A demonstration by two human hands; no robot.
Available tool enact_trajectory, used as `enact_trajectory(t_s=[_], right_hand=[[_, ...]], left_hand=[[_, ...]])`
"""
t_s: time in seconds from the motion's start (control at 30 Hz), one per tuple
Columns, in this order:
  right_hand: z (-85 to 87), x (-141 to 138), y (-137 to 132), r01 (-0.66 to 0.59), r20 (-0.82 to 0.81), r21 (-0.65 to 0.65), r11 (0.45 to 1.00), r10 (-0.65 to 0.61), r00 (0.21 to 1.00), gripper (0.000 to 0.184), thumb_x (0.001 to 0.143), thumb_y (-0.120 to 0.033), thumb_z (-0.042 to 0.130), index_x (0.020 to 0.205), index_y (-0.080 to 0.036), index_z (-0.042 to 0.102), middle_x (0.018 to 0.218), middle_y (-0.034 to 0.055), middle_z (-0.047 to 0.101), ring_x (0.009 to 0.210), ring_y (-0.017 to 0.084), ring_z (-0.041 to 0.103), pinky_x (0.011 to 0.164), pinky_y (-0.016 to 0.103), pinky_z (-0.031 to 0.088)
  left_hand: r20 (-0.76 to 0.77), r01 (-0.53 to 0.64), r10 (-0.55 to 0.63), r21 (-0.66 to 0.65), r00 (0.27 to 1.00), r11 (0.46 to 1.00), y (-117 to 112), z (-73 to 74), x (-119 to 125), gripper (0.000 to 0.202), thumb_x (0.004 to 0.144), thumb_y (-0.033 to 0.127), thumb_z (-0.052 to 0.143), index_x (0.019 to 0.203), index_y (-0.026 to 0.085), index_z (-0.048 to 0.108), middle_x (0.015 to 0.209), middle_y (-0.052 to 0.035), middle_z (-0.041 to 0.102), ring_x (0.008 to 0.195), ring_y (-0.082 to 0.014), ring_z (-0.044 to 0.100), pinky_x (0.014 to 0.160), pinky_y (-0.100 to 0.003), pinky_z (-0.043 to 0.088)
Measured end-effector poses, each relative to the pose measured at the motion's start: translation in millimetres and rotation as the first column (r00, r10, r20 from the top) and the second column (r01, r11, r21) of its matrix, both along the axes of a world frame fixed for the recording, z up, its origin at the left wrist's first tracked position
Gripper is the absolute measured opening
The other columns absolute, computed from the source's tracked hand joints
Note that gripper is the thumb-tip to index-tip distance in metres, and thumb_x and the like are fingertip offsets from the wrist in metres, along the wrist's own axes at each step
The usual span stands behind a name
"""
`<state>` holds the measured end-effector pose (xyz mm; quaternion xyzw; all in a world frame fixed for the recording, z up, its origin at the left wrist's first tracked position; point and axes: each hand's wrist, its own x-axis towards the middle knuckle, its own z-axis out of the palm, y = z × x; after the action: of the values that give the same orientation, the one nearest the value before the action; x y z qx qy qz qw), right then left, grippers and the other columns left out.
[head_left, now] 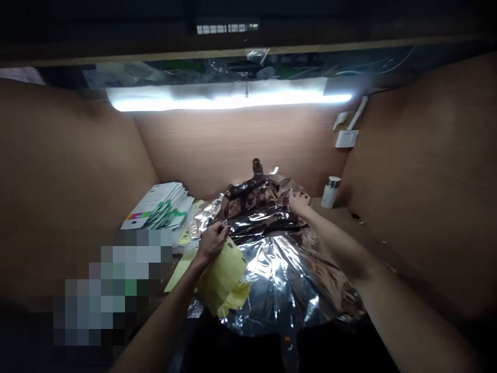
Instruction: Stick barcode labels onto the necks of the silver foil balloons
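Observation:
A heap of shiny clear plastic bags (272, 243) lies in the middle of the wooden bench. My left hand (212, 241) is closed in a pinch on the near left edge of one bag, just above a bundle of yellow cards (227, 282) that rests under my wrist. My right hand (298, 201) reaches further back, its fingers curled onto the top of the bag heap at its far right side.
A fanned stack of white printed packets (161, 207) lies at the left. A small white bottle (331, 191) stands at the back right by the wooden wall. A light strip (229, 98) glows overhead. A white wall box (347, 138) sits on the back panel.

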<state>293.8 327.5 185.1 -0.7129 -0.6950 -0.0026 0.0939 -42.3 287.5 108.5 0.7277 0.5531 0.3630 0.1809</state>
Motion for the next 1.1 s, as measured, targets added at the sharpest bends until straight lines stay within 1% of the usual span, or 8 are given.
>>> enact_trajectory(t_s=[0.07,0.17,0.3,0.4,0.53,0.73,0.9,1.1], right_hand=[[-1.7,-34,-4,-0.068,-0.110,0.059,0.996,0.074,0.991,0.058,0.106,-0.032,0.041,0.155,-0.002,0.035,0.149,0.0359,0.044,0.139,0.045,0.043,0.109,0.064,0.033],[-24.6,-86,-38,-0.347,-0.286,0.044,0.937,0.345,0.894,0.047,0.108,-0.043,0.040,0.144,-0.018,0.053,0.133,0.0186,0.065,0.119,0.029,0.062,0.100,0.041,0.048],[-67.2,-118,-115,-0.748,-0.787,0.020,0.663,0.472,0.397,0.042,0.099,-0.051,0.059,0.128,-0.020,0.063,0.095,0.0043,0.073,0.080,0.017,0.067,0.069,0.026,0.052],[-81.9,-108,-160,-0.690,-0.944,0.090,0.718,0.282,0.170,0.032,0.098,-0.043,0.063,0.112,-0.015,0.068,0.092,0.0051,0.070,0.078,0.016,0.063,0.067,0.026,0.049],[-84.7,-82,-192,-0.551,-0.852,0.097,0.829,0.356,0.385,0.029,0.100,-0.036,0.062,0.122,-0.019,0.069,0.096,0.0042,0.071,0.081,0.016,0.064,0.072,0.027,0.049],[-110.7,-83,-222,-0.453,-0.315,0.352,0.819,0.559,0.767,0.034,0.105,-0.021,0.050,0.136,-0.021,0.063,0.105,0.0083,0.073,0.092,0.021,0.065,0.084,0.037,0.045],[-136.6,-99,-244,-0.360,-0.184,0.587,0.725,0.552,0.813,0.027,0.099,-0.016,0.054,0.119,-0.023,0.071,0.105,0.0101,0.074,0.090,0.025,0.063,0.079,0.043,0.044],[-126.6,-63,-253,-0.110,-0.777,0.179,0.978,0.209,0.593,0.026,0.101,-0.045,0.055,0.096,-0.024,0.069,0.091,0.0096,0.070,0.085,0.026,0.065,0.075,0.043,0.054]], left_hand=[[0.119,-0.090,0.083,0.054,0.989,0.994,-24,7.1,-8,0.040,0.098,0.050,0.056,0.077,0.017,0.062,0.065,0.0020,0.058,0.062,-0.0147,0.055,0.061,-0.025,0.042],[0.269,-0.177,0.150,0.078,0.951,0.981,-60,11.8,-12,0.043,0.096,0.057,0.056,0.077,0.019,0.059,0.062,0.0035,0.055,0.059,-0.0140,0.051,0.057,-0.023,0.037],[0.413,-0.156,0.139,0.008,0.900,0.988,-95,8.2,-1,0.043,0.097,0.059,0.055,0.084,0.019,0.058,0.066,0.0025,0.056,0.059,-0.0128,0.051,0.057,-0.022,0.039],[0.478,0.047,0.030,-0.147,0.878,0.988,-114,-0.6,9,0.046,0.093,0.061,0.060,0.101,0.016,0.063,0.067,0.0000,0.062,0.056,-0.0146,0.057,0.052,-0.022,0.042],[0.547,0.303,-0.106,-0.284,0.831,0.910,-133,-17.2,26,0.042,0.091,0.056,0.066,0.091,0.014,0.067,0.072,-0.0037,0.066,0.061,-0.0162,0.061,0.054,-0.023,0.047],[0.498,0.267,-0.111,-0.255,0.860,0.929,-152,-32.6,50,0.038,0.098,0.049,0.060,0.080,0.016,0.067,0.070,-0.0003,0.060,0.065,-0.0137,0.052,0.059,-0.022,0.042],[0.409,0.212,-0.099,-0.240,0.907,0.947,-164,-41.5,56,0.040,0.098,0.050,0.058,0.075,0.017,0.064,0.066,0.0007,0.057,0.062,-0.0139,0.050,0.057,-0.023,0.040],[0.335,0.244,-0.134,-0.311,0.933,0.919,-158,-43.2,21,0.036,0.094,0.050,0.061,0.075,0.020,0.068,0.068,-0.0026,0.066,0.064,-0.0190,0.059,0.058,-0.025,0.044]])
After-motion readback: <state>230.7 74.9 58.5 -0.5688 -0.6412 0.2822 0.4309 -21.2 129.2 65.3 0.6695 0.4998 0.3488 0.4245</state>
